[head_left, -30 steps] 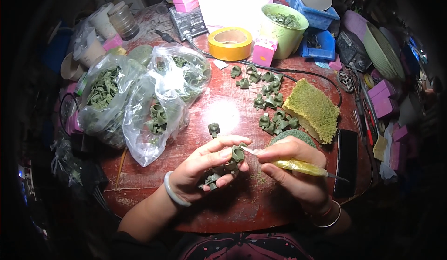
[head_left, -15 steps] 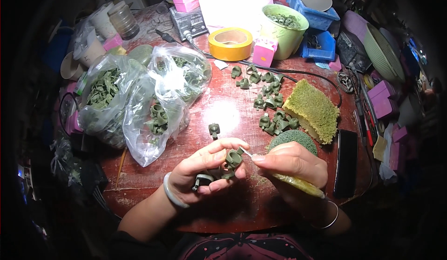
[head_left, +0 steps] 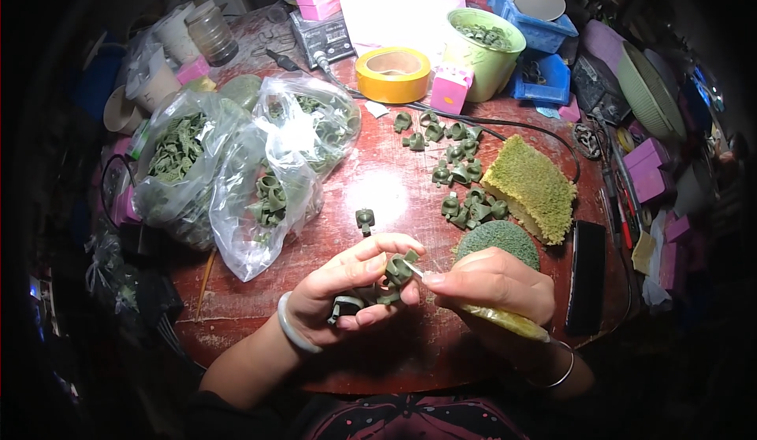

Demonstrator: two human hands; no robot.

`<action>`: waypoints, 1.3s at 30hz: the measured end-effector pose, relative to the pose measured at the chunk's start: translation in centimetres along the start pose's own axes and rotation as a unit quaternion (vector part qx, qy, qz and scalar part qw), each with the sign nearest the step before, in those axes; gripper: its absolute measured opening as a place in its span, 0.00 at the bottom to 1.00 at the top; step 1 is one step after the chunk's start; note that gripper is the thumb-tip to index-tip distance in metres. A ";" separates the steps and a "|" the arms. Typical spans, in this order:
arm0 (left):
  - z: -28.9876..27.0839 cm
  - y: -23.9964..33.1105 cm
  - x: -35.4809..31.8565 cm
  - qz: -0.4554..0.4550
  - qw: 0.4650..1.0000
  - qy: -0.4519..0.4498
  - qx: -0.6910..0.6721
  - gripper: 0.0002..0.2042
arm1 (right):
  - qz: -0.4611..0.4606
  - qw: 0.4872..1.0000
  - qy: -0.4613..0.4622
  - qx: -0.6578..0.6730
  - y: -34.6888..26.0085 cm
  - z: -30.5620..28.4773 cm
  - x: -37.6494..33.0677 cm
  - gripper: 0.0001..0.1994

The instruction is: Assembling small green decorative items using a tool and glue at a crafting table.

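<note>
Head view: the left hand (head_left: pixel 347 290) had its grip closed on a small green plastic piece (head_left: pixel 397 269) low over the red counter (head_left: pixel 378 195), a few more tucked in the palm. The right hand (head_left: pixel 493 286) pinched a thin tool tip right against it, so looked mid-trim to me. Next move probably needed a steady turn of the piece; loose green pieces (head_left: pixel 457 172) sat beside the yellow-green sponge (head_left: pixel 532 188)

Three clear plastic bags (head_left: pixel 260 195) of green parts, one yellow tape roll (head_left: pixel 393 74), one green bucket (head_left: pixel 482 52)
</note>
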State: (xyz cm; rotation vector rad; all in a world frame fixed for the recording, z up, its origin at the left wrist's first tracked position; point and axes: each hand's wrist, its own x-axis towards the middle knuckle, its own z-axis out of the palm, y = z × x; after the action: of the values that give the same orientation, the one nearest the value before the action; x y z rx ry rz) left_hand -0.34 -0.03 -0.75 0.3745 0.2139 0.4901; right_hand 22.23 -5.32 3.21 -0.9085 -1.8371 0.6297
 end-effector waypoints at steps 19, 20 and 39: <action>1.4 -0.1 0.5 -0.026 0.956 0.064 0.285 0.16 | 0.033 0.997 0.019 -0.072 0.5 0.6 -0.7 0.16; 1.4 -0.2 0.4 -0.014 0.945 0.066 0.319 0.16 | 0.034 0.998 0.004 -0.053 0.6 0.6 -0.6 0.17; 0.1 -1.0 0.9 0.205 0.937 0.110 0.262 0.16 | 0.010 0.996 0.031 -0.080 0.0 -0.1 -0.4 0.14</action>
State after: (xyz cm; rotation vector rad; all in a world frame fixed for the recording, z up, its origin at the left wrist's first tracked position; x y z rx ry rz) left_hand 0.89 -0.39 -1.16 0.8994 0.4925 0.8917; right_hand 22.42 -5.63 3.05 -1.0408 -1.8447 0.4663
